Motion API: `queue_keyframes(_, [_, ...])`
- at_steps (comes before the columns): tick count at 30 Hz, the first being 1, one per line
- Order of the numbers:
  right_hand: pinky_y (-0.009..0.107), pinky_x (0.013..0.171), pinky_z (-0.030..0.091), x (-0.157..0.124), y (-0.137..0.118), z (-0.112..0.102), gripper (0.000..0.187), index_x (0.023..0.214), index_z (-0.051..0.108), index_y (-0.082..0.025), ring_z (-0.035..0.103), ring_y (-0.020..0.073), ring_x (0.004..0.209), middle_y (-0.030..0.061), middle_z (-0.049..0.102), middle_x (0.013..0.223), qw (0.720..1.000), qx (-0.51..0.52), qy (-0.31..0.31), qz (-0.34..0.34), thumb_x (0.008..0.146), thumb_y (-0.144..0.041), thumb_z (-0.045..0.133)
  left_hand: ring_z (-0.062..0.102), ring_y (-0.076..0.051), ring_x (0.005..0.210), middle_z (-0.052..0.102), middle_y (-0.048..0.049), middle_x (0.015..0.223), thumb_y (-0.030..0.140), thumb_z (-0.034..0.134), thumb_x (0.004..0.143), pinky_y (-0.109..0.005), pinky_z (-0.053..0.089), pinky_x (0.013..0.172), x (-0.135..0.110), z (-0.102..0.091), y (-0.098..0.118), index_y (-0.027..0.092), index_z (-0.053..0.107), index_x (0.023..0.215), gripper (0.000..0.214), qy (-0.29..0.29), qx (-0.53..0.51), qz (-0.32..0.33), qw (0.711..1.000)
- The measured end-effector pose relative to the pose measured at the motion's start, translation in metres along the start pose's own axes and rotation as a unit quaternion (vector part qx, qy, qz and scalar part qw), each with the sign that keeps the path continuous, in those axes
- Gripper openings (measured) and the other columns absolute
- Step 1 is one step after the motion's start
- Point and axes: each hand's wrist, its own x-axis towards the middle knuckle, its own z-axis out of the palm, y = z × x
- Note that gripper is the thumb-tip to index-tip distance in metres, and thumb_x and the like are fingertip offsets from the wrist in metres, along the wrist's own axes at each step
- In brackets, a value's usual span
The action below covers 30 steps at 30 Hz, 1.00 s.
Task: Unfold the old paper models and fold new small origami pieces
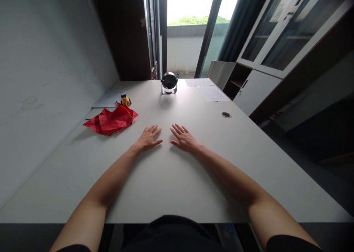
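Observation:
My left hand (148,137) lies flat on the white table (171,178), palm down, fingers stretched out and holding nothing. My right hand (183,137) rests flat beside it, a small gap between the two, also empty with fingers spread. A pile of creased red paper (110,121) lies to the left of my left hand, a short way off. Just behind the paper stands a small yellow toy (125,100).
A small round black desk fan (169,83) stands at the table's far middle. White sheets (211,93) lie at the far right, another sheet (108,98) at the far left. A cable hole (226,115) is on the right. A wall runs along the left; cabinets stand right.

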Motion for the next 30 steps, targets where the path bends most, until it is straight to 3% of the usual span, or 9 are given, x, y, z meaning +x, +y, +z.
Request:
queue_keyframes(5, [0.052,0.127,0.015,-0.003,-0.003,-0.001,0.086,0.161,0.025,-0.012,0.012,0.0295,0.157,0.0158,0.018,0.167,1.000,0.004,-0.026,-0.005,0.099,-0.071,0.026,0.021,-0.032,0.155,0.026,-0.0111,0.167,0.072,0.037,0.094,-0.056,0.016,0.124,-0.008,-0.002,0.008,0.026,0.035,0.158,0.078,0.018,0.028,0.015,0.999])
queue_keyframes(13, [0.052,0.128,0.011,-0.005,-0.009,-0.006,0.087,0.163,0.021,-0.019,0.010,0.0288,0.158,0.0121,0.015,0.169,0.999,0.027,-0.027,-0.015,0.097,-0.075,0.028,0.019,-0.031,0.156,0.022,-0.0107,0.169,0.071,0.039,0.094,-0.054,0.014,0.125,-0.013,-0.008,0.015,0.026,0.023,0.162,0.083,0.037,0.042,0.036,0.998])
queue_keyframes(21, [0.051,0.128,0.010,-0.003,-0.006,-0.001,0.096,0.163,0.021,-0.017,0.011,0.0302,0.157,0.0130,0.015,0.168,0.994,0.065,-0.090,-0.009,0.092,-0.081,0.029,0.011,-0.029,0.158,0.012,-0.0082,0.171,0.076,0.032,0.093,-0.048,0.008,0.127,-0.010,-0.001,0.014,0.027,0.021,0.163,0.086,-0.054,0.023,0.050,0.997])
queue_keyframes(30, [0.052,0.128,0.007,-0.001,-0.008,0.000,0.100,0.164,0.017,-0.016,0.009,0.0320,0.157,0.0132,0.011,0.169,0.991,0.069,-0.113,-0.003,0.090,-0.084,0.028,0.008,-0.028,0.158,0.008,-0.0073,0.171,0.077,0.030,0.093,-0.046,0.006,0.127,-0.010,-0.001,0.013,0.027,0.017,0.163,0.088,-0.064,0.021,0.046,0.997])
